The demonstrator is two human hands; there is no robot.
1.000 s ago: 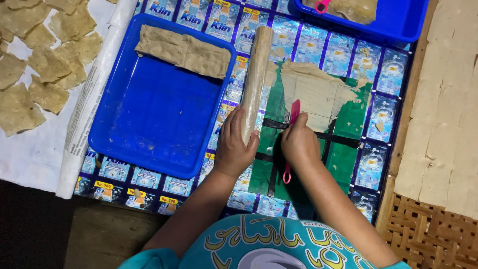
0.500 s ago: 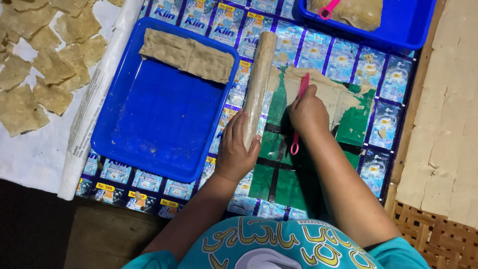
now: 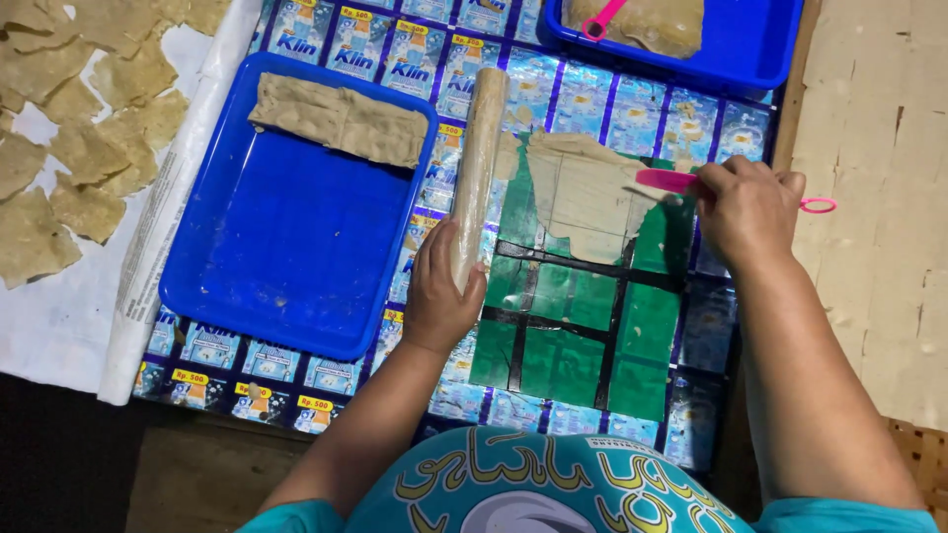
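Closest to me, down at the bottom edge, you can see my blue patterned top (image 3: 513,489) and both forearms reaching out over the work mat (image 3: 583,114), which is made of shiny sachet wrappers with a green taped patch (image 3: 578,336) in the middle.

My left hand (image 3: 439,291) is wrapped around the near end of the rolling pin (image 3: 477,173), fingers curled round it, and the pin runs straight away from me, lying on the mat between the tray and the dough. My right hand (image 3: 746,207) is clenched on a pink cutter (image 3: 667,181); its loop end pokes out past my knuckles on the right and the working end sits on the right edge of the flat dough sheet (image 3: 578,188). That sheet lies partly on the green patch, just right of the pin, with cut lines already in it.

Left of the pin is the big blue tray (image 3: 286,247), and a folded slab of dough (image 3: 341,120) rests against its far wall.

Further out on the left, cut dough pieces (image 3: 89,118) are spread on white paper (image 3: 59,326). At the far top right sits a second blue tray (image 3: 746,44) with a lump of dough and another pink tool (image 3: 602,18).
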